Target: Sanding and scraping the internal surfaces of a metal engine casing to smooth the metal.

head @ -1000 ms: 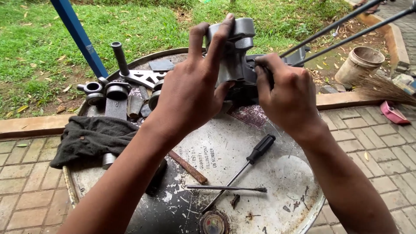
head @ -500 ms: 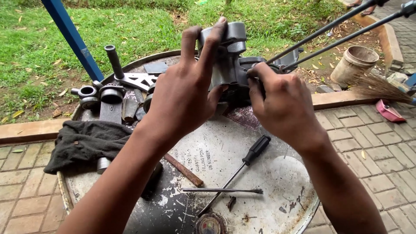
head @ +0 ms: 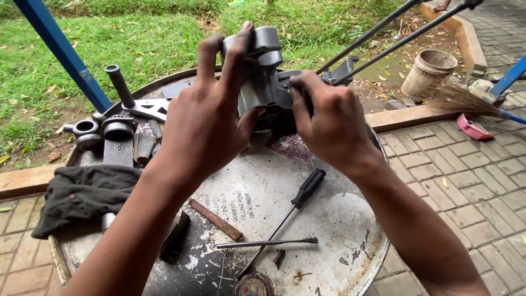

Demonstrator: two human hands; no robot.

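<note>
— What is the biggest thing here?

— A round metal drum top (head: 329, 241), worn white and rust-stained, serving as the counter. It stands on brick paving (head: 471, 181) with grass (head: 137, 38) beyond.

— And on it?

— At the left edge a dark rag (head: 76, 194) lies crumpled. Behind the rag is a cluster of dark metal parts (head: 118, 131), one with an upright cylindrical stub.

— Where is the piece being worked?

— A grey metal casting (head: 263, 82) is held up above the far part of the counter, between both hands.

— How do the hands stand?

— The left hand (head: 205, 123) is wrapped around the casting's left side, fingers reaching over its top. The right hand (head: 334, 123) clasps the right side, thumb and fingertips pressed on the dark body.

— Smaller things?

— A black-handled screwdriver (head: 290, 214) lies slantwise in the middle of the counter, below the hands. Just beside it, a rusty rod (head: 216, 220) lies near the left forearm. A thin metal pin (head: 266, 243) lies crosswise under the screwdriver's shaft.

— Off the counter?

— A pale bucket (head: 430, 71) stands on the ground at the far right, near a straw broom (head: 460, 98).
</note>
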